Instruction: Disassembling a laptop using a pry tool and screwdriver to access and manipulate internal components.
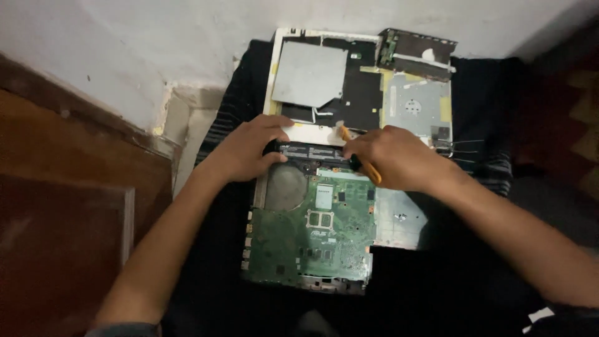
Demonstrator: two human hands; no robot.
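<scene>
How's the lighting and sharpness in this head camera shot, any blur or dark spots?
Head view: dim and soft throughout, with grainy detail; the green circuit board and opened laptop case are lit best; left hand and right hand, holding a yellow-handled screwdriver, look slightly smeared; the right edge and bottom fall into deep shadow.

A pale plaster wall (156, 37) fills the far side, scuffed and chipped where it meets the floor. At the left, a brown wooden panel (56, 206) runs near to far, with a strip of light tile (187, 143) just beside it. A dark striped cloth (480, 125) covers the floor in the middle and right. Light is dim, brightest on the wall.
</scene>
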